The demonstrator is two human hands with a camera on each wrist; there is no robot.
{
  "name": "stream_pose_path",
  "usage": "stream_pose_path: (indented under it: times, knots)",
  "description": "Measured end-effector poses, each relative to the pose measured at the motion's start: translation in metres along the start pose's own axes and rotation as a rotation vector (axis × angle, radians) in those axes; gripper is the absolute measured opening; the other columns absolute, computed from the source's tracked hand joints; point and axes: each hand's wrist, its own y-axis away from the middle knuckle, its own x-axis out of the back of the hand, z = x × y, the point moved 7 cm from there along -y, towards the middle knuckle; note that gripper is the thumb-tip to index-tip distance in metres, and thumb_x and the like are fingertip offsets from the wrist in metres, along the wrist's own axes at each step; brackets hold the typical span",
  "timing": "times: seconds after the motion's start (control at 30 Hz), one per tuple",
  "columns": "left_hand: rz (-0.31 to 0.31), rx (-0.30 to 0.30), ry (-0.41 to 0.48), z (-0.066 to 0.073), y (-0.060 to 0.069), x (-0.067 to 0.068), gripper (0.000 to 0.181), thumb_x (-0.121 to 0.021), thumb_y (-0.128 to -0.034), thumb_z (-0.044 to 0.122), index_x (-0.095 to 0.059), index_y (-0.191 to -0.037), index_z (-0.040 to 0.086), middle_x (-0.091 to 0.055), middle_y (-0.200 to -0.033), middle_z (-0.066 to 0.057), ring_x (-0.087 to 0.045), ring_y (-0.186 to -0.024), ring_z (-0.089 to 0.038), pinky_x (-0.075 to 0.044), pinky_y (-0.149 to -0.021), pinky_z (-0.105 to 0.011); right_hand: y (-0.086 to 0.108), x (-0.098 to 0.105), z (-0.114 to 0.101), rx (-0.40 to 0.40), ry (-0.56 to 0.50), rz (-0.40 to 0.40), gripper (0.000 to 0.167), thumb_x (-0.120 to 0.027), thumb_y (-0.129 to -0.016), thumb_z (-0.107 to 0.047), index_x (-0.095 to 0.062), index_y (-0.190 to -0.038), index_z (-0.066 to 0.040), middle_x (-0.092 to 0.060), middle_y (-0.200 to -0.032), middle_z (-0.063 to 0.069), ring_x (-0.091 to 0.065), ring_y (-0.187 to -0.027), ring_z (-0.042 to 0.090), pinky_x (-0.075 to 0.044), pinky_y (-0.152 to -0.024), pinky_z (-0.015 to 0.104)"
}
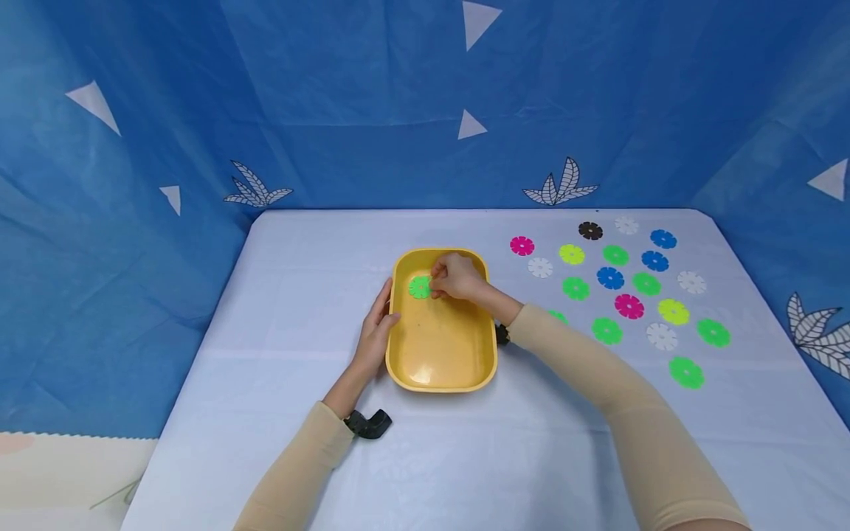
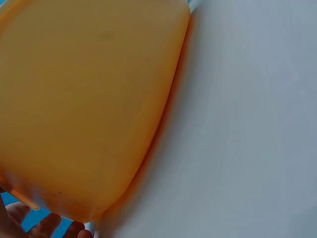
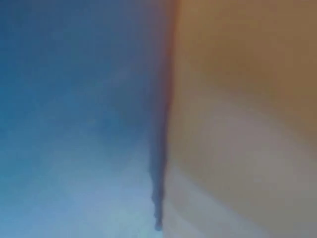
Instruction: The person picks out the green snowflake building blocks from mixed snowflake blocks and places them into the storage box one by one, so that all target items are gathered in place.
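Note:
A yellow tray (image 1: pixel 438 354) stands on the table, its side large in the left wrist view (image 2: pixel 94 99). My left hand (image 1: pixel 375 335) grips its left rim, thumb over the edge and fingers along the outer side; some fingertips (image 2: pixel 47 225) show at the lower left of the left wrist view. Inside the tray's upper part, my right hand (image 1: pixel 458 277) pinches the right edge of a green notched disc (image 1: pixel 419 287). The right wrist view is blurred and shows no fingers.
Several notched discs lie spread right of the tray, among them a pink one (image 1: pixel 522 245), a black one (image 1: pixel 590 231) and a white one (image 1: pixel 662 336). One green disc (image 1: pixel 558 316) is partly hidden by the right sleeve. Blue cloth (image 1: pixel 398 162) hangs behind the white table (image 1: pixel 299 258).

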Motion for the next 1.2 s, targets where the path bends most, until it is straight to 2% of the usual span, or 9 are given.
stream_pose_path:
  times: [0.13,0.27,0.37,0.47,0.6,0.7,0.87,1.07,1.2]
  knots:
    - [0.000,0.005,0.002,-0.001,0.000,0.000,0.063,-0.037,-0.1007,0.007,-0.016,-0.159,0.020,-0.018,-0.164,-0.003,-0.029,-0.146,-0.029,-0.030,-0.114,-0.052,0.011,0.010,-0.009,0.044,0.031,-0.006,0.022,-0.067,-0.091,-0.009,-0.064,-0.109,0.002,-0.067,-0.086,0.012,-0.072,-0.074,0.022,-0.057,-0.069,0.028]
    - [0.013,0.014,-0.004,0.000,0.000,0.000,0.063,-0.037,-0.1003,0.007,-0.018,-0.158,0.023,-0.020,-0.163,-0.002,-0.030,-0.145,-0.028,-0.031,-0.114,-0.051,0.030,0.030,-0.018,0.060,-0.059,-0.023,0.029,-0.066,-0.092,-0.009,-0.062,-0.116,0.007,-0.064,-0.091,0.015,-0.072,-0.086,0.032,-0.058,-0.079,0.040]
    - [0.024,0.019,-0.013,0.000,0.001,0.000,0.063,-0.037,-0.1004,0.006,-0.020,-0.158,0.026,-0.021,-0.163,0.000,-0.031,-0.146,-0.027,-0.031,-0.115,-0.050,0.045,0.051,-0.012,0.035,-0.105,-0.010,0.030,-0.065,-0.093,-0.010,-0.060,-0.118,0.006,-0.062,-0.094,0.016,-0.072,-0.091,0.033,-0.057,-0.083,0.047]
    - [0.029,0.023,-0.021,0.000,0.001,0.001,0.063,-0.037,-0.1009,0.004,-0.020,-0.158,0.026,-0.021,-0.163,0.002,-0.030,-0.146,-0.025,-0.030,-0.115,-0.048,0.060,0.075,0.005,0.001,-0.051,0.034,0.030,-0.065,-0.094,-0.014,-0.061,-0.118,0.002,-0.062,-0.098,0.014,-0.071,-0.091,0.029,-0.057,-0.082,0.045]
    - [0.028,0.025,-0.022,0.000,0.000,0.000,0.063,-0.037,-0.1011,0.004,-0.019,-0.158,0.024,-0.020,-0.163,0.002,-0.029,-0.147,-0.025,-0.029,-0.116,-0.047,0.081,0.106,0.038,-0.086,0.013,0.083,0.035,-0.065,-0.094,-0.019,-0.060,-0.123,0.000,-0.062,-0.104,0.014,-0.068,-0.094,0.026,-0.056,-0.084,0.043]
    - [0.025,0.020,-0.017,0.000,0.000,0.000,0.063,-0.036,-0.1009,0.004,-0.018,-0.158,0.021,-0.020,-0.163,0.002,-0.029,-0.146,-0.025,-0.029,-0.116,-0.047,0.095,0.129,0.064,-0.158,0.025,0.119,0.040,-0.064,-0.095,-0.022,-0.057,-0.128,0.000,-0.060,-0.109,0.015,-0.066,-0.100,0.030,-0.054,-0.087,0.045]
    - [0.020,0.017,-0.024,0.000,0.000,0.001,0.063,-0.036,-0.1008,0.005,-0.018,-0.158,0.022,-0.018,-0.163,0.002,-0.028,-0.147,-0.025,-0.030,-0.116,-0.044,0.113,0.162,0.098,-0.234,0.037,0.182,0.048,-0.062,-0.096,-0.025,-0.052,-0.134,0.002,-0.055,-0.117,0.019,-0.062,-0.105,0.037,-0.052,-0.090,0.046]
    - [0.017,0.010,-0.020,0.001,0.000,0.001,0.062,-0.036,-0.1009,0.005,-0.018,-0.158,0.021,-0.019,-0.163,-0.001,-0.029,-0.146,-0.028,-0.030,-0.115,-0.049,0.124,0.183,0.127,-0.319,0.095,0.203,0.057,-0.064,-0.094,-0.029,-0.048,-0.137,0.004,-0.051,-0.127,0.026,-0.056,-0.106,0.037,-0.050,-0.092,0.049]
    - [0.023,0.018,-0.021,0.001,0.001,0.000,0.063,-0.036,-0.1007,0.004,-0.018,-0.158,0.022,-0.020,-0.163,0.001,-0.030,-0.146,-0.027,-0.031,-0.115,-0.045,0.124,0.185,0.145,-0.364,0.144,0.188,0.059,-0.066,-0.091,-0.032,-0.049,-0.135,0.003,-0.051,-0.127,0.027,-0.055,-0.105,0.037,-0.049,-0.083,0.042]
